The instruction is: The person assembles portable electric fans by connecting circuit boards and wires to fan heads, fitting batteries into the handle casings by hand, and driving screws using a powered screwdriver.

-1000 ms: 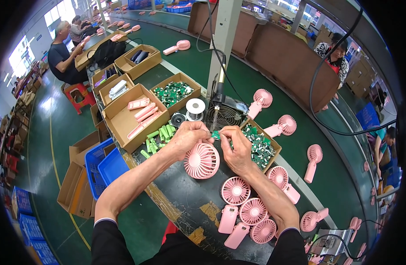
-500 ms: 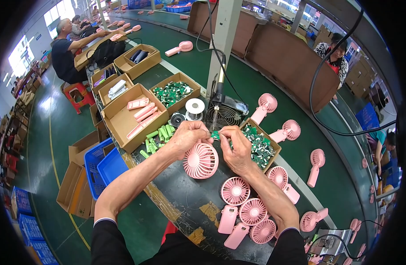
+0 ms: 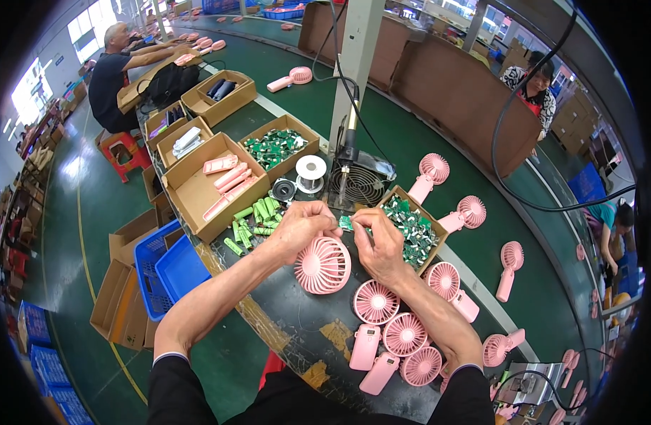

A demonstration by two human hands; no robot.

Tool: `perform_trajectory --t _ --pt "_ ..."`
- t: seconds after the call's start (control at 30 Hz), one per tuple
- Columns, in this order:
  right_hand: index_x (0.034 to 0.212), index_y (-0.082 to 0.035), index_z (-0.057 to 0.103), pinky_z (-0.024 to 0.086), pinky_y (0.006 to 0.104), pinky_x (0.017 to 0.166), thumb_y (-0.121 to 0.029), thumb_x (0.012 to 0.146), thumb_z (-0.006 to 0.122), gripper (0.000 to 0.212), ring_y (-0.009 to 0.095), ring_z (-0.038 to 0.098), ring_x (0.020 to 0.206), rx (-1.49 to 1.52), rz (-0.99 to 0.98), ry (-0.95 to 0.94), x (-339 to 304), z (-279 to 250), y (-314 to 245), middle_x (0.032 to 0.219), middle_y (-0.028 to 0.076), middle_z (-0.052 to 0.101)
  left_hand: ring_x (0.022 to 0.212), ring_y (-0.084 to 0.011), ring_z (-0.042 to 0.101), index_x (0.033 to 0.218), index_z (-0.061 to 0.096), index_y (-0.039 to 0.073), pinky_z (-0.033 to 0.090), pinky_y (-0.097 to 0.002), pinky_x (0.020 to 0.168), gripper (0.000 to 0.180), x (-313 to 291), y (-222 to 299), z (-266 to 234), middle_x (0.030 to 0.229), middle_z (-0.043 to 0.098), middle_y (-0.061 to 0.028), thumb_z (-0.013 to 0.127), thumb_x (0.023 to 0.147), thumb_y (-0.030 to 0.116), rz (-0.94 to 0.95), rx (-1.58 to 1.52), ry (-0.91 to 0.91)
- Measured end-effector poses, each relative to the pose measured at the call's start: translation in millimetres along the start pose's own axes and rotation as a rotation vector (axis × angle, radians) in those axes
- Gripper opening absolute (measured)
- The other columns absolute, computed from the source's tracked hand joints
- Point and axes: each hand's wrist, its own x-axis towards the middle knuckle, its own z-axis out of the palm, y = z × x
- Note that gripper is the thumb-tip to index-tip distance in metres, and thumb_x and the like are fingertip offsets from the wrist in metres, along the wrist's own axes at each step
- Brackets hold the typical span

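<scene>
Green circuit board (image 3: 346, 223) between the fingertips of both hands, above a dark table (image 3: 290, 308) with worn tan patches along its near edge. Beyond the table, a green conveyor belt (image 3: 474, 262) with scattered pink fans (image 3: 512, 256); at left, a green floor (image 3: 70, 283) with a yellow line, and farther up a person (image 3: 111, 81) on a red stool (image 3: 127, 152). Left hand (image 3: 304, 230) curled tightly on a round fan head (image 3: 322, 265), exact hold hidden by the fingers. Right hand (image 3: 379, 244) in a close pinch, thumb and forefinger together at the board's right edge. Just beyond both, a soldering iron (image 3: 349, 134) upright before a pale post (image 3: 356, 78), with a white spool (image 3: 310, 168) to its left. Near the left wrist, green cylindrical cells (image 3: 267, 207) and a carton (image 3: 194, 188) of pink shells; by the right hand, a box (image 3: 433, 258) of more boards. Close against the right forearm (image 3: 439, 319), a fan cluster (image 3: 376, 302), in the way on that side.
</scene>
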Motion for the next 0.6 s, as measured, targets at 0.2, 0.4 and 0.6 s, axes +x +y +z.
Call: perform_trajectory --t 0.2,0.4,0.6 --pt "0.093 0.004 0.055 0.051 0.0339 0.063 0.011 0.078 0.065 0.019 0.03 0.063 0.074 -0.038 -0.052 0.027 -4.0 -9.9 -15.2 0.088 0.017 0.061 0.071 -0.0144 0.065 0.085 0.061 -0.002 0.053 -0.0245 0.063 0.006 -18.9 -0.8 9.8 0.083 0.068 -0.014 0.058 0.085 0.004 0.059 -0.015 -0.02" --pt "0.092 0.004 0.055 0.051 0.0335 0.062 0.011 0.079 0.065 0.018 0.028 0.063 0.073 0.026 0.046 0.041 -14.2 -7.7 -36.6 0.087 0.016 0.061 0.072 -0.0147 0.065 0.085 0.06 -0.002 0.053 -0.0253 0.065 0.008 -42.7 -3.3 10.1 0.082 0.068 -0.0125 0.059 0.085 0.006 0.076 0.011 -0.029" --pt "0.09 0.003 0.056 0.051 0.0232 0.06 -0.001 0.092 0.056 0.005 0.011 0.062 0.067 0.224 0.437 0.058 -36.4 -5.1 -43.7 0.083 0.008 0.063 0.072 -0.0123 0.064 0.086 0.06 -0.003 0.052 -0.0249 0.066 0.011 -76.6 -12.0 11.4 0.083 0.067 -0.0099 0.058 0.089 0.008 0.092 0.157 -0.034"
